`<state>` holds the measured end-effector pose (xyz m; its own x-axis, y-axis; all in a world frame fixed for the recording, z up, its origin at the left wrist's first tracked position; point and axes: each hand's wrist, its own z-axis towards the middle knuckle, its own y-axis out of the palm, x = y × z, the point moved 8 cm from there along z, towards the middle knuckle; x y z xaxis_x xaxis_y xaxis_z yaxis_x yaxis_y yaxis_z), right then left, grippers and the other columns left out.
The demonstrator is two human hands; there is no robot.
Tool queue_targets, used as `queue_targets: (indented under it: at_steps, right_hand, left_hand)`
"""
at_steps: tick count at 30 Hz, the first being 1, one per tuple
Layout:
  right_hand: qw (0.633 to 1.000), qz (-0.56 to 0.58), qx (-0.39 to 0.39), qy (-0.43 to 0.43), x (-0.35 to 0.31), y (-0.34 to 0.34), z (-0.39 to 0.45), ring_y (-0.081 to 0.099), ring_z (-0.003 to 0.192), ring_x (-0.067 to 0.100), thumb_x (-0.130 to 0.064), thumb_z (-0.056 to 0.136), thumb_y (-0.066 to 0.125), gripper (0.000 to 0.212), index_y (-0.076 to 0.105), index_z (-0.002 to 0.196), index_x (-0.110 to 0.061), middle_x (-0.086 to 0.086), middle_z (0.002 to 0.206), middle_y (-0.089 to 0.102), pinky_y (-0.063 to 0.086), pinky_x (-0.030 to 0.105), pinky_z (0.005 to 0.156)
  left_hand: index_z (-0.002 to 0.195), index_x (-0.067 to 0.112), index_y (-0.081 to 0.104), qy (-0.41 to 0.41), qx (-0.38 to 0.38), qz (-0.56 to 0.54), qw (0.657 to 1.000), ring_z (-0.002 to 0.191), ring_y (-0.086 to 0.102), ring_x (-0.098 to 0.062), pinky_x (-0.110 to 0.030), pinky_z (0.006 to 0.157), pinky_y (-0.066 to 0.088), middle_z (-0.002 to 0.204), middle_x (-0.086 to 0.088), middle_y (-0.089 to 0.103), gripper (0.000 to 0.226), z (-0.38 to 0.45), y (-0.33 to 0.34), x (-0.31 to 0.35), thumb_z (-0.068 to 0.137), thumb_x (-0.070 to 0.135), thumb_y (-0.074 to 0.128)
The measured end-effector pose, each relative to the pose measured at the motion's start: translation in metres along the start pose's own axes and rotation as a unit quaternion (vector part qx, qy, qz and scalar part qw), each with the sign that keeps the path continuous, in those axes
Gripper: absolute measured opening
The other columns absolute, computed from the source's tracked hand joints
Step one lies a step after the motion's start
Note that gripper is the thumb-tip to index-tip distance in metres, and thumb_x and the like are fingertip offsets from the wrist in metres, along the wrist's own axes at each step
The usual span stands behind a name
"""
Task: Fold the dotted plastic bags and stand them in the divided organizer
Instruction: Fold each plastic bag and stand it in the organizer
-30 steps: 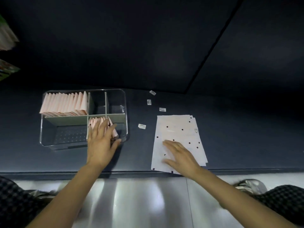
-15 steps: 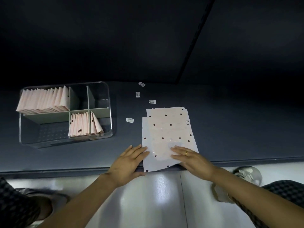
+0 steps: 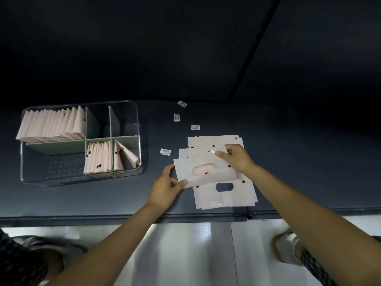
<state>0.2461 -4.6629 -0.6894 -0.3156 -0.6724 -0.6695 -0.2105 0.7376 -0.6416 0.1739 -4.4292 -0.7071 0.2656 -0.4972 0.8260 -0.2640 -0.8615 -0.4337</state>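
Observation:
A pale pink dotted bag (image 3: 206, 169) is lifted off the stack of flat dotted bags (image 3: 226, 195) and folded over, its handle slot showing. My left hand (image 3: 167, 186) pinches its near left corner. My right hand (image 3: 237, 157) pinches its far right edge. The clear divided organizer (image 3: 136, 129) stands to the left. Several folded bags (image 3: 53, 125) fill its back left compartment, and more folded bags (image 3: 99, 157) stand in the front middle and front right compartments.
Three small white barcode labels (image 3: 195, 127) and one more label (image 3: 165, 151) lie on the dark table between organizer and stack. The table's front edge (image 3: 123, 218) runs below my hands, with pale floor and a shoe (image 3: 288, 246) beyond.
My left hand left the organizer and came to the stack. Both hands took hold of the top bag, lifted it and turned its near end over towards the far side.

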Motion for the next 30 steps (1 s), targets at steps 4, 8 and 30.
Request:
queue_targets:
  at_steps: [4,8,30]
  right_hand:
    - [0.998,-0.042,0.042,0.038,0.006,-0.001,0.012,0.023,0.054,0.014,-0.028,0.089,0.061,0.051,0.022,0.058,-0.018,-0.002,0.058,0.024,0.017,0.029,0.051]
    - [0.996,-0.057,0.053,0.052,0.008,-0.002,0.015,0.028,0.060,0.018,-0.027,0.091,0.059,0.049,0.024,0.058,-0.017,-0.001,0.059,0.026,0.019,0.032,0.052]
    - [0.930,-0.274,0.059,-0.237,-0.038,0.039,-0.062,0.026,0.141,0.027,-0.031,0.099,0.041,0.054,0.029,0.145,-0.006,0.012,0.152,0.031,0.015,0.033,0.117]
  left_hand:
    - [0.139,0.018,0.035,0.006,0.084,0.045,0.995,0.098,0.054,-0.020,-0.033,0.081,0.044,0.092,0.001,0.061,0.060,0.000,-0.005,0.009,0.088,0.029,0.063]
    - [0.136,0.014,0.045,0.166,0.147,0.219,0.950,0.117,0.045,-0.028,-0.037,0.098,0.035,0.127,-0.008,0.051,0.053,-0.014,0.004,0.046,0.088,0.033,0.062]
    - [0.142,0.015,-0.029,0.228,-0.099,0.515,0.820,0.137,-0.033,-0.027,-0.041,0.115,-0.017,0.150,-0.008,-0.033,0.082,-0.003,0.078,0.017,0.085,0.068,-0.003]
